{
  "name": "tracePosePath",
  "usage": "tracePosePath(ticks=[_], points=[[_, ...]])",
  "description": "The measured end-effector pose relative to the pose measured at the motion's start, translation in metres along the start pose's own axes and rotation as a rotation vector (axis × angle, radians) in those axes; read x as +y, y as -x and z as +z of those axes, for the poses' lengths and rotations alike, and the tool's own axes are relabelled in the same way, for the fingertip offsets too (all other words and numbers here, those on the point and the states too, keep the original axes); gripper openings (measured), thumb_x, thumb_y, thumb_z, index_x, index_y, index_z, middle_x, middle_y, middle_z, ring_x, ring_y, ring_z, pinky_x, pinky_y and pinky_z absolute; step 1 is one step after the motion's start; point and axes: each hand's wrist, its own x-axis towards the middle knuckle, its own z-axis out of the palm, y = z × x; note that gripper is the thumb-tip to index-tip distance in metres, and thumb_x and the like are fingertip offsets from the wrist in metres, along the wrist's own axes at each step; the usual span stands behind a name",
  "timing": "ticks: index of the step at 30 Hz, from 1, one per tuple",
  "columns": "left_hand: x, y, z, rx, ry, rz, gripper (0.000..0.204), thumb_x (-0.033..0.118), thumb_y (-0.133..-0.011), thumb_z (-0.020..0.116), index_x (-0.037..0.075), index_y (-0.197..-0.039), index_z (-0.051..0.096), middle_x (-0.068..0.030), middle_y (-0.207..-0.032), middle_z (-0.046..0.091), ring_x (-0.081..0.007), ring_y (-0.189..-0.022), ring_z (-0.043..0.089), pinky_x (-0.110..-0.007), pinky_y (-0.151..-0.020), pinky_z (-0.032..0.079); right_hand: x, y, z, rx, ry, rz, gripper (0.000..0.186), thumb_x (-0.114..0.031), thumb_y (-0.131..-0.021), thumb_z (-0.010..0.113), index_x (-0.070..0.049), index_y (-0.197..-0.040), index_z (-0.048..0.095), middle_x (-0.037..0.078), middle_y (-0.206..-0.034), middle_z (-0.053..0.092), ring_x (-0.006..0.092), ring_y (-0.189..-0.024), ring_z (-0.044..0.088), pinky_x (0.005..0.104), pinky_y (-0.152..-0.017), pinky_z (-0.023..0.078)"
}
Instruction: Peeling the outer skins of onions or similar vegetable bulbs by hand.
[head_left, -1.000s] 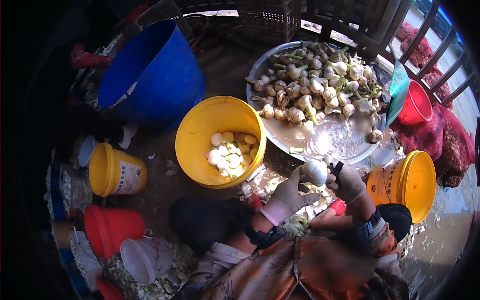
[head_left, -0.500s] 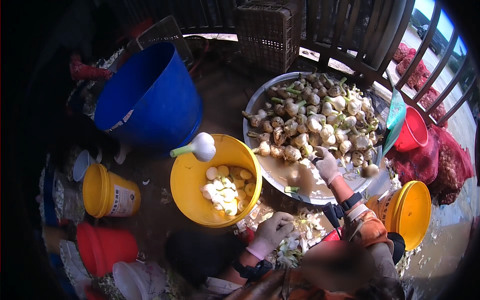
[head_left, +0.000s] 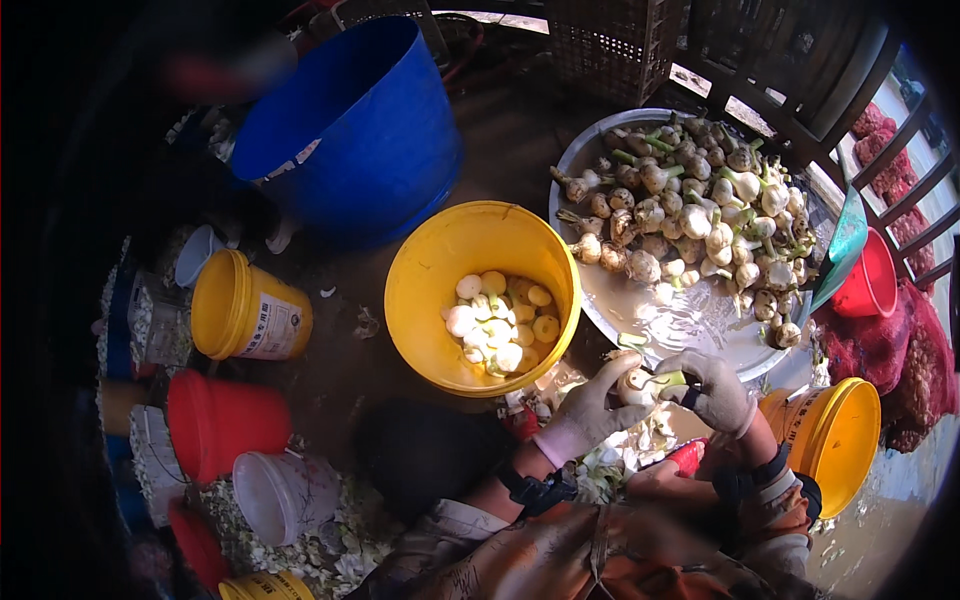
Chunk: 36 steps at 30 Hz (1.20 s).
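Observation:
In front of my body, just past the tray's near rim, both gloved hands meet at one garlic bulb [head_left: 636,387] with a green stem. My left hand [head_left: 588,412] grips the round, root side of it. The stem end, pointing right, is between the fingers of my right hand [head_left: 722,392], which also has a small dark band or tool at a finger. Left of them is a yellow bucket [head_left: 425,235] with trimmed white bulbs [head_left: 500,325] at its bottom. Beyond my hands a wide metal tray [head_left: 565,170] carries a heap of dirty garlic with stems [head_left: 690,200] and shallow water.
A large blue tub [head_left: 360,150] stands at the back left. More buckets, yellow [head_left: 225,300], red [head_left: 225,420] and white [head_left: 285,490], line the left. A yellow bucket [head_left: 850,450], red bucket [head_left: 870,275] and mesh sacks [head_left: 925,370] are at right. Peelings litter the floor.
My right hand has come back from the tray and joined my left at a garlic bulb. The stemmed bulb that hung in mid-air over the yellow bucket's rim is gone from there. The view has shifted.

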Motion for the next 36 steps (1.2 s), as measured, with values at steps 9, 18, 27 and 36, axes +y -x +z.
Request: tracePosePath(ticks=[9,18,27,36], points=[[0.015,0.014,0.036,0.407,-0.610,0.315,0.068,0.025,-0.067,0.083,0.003,-0.122,0.049,-0.0167,-0.111,0.060,-0.0326,-0.103,0.060,-0.037,-0.087,0.050,-0.023,0.020,0.058,0.413,-0.085,0.251,0.022,-0.022,-0.091,0.065,-0.005,-0.103,0.062,0.002,-0.081,0.060,0.0082,-0.065,0.056,0.0233,-0.059,0.047],[0.060,0.034,0.007,-0.351,0.423,-0.234,0.075,0.032,-0.072,0.079,-0.003,-0.130,0.048,-0.0068,-0.116,0.056,-0.0152,-0.107,0.055,-0.029,-0.094,0.044,-0.028,0.040,0.013,0.005,-0.635,0.015,0.015,0.004,-0.087,0.056,-0.002,-0.093,0.068,0.005,-0.085,0.062,0.0123,-0.071,0.056,0.0254,-0.064,0.046],[0.037,0.032,-0.002,-0.323,0.251,-0.168,0.074,0.027,-0.075,0.077,-0.003,-0.133,0.043,-0.0067,-0.120,0.054,-0.0139,-0.110,0.052,-0.028,-0.095,0.043,-0.019,0.048,0.010,0.166,0.039,0.164,0.040,-0.008,-0.077,0.076,-0.005,-0.112,0.059,0.008,-0.087,0.057,0.0190,-0.072,0.058,0.0300,-0.067,0.049],[0.038,0.021,0.002,-0.289,0.324,-0.104,0.057,0.033,-0.084,0.071,-0.001,-0.126,0.050,-0.0061,-0.108,0.060,-0.0135,-0.101,0.057,-0.029,-0.092,0.045,-0.047,0.050,0.008,-0.110,-0.624,0.051,0.020,-0.008,-0.086,0.068,-0.002,-0.104,0.062,0.003,-0.098,0.063,0.0104,-0.086,0.058,0.0269,-0.078,0.048]])
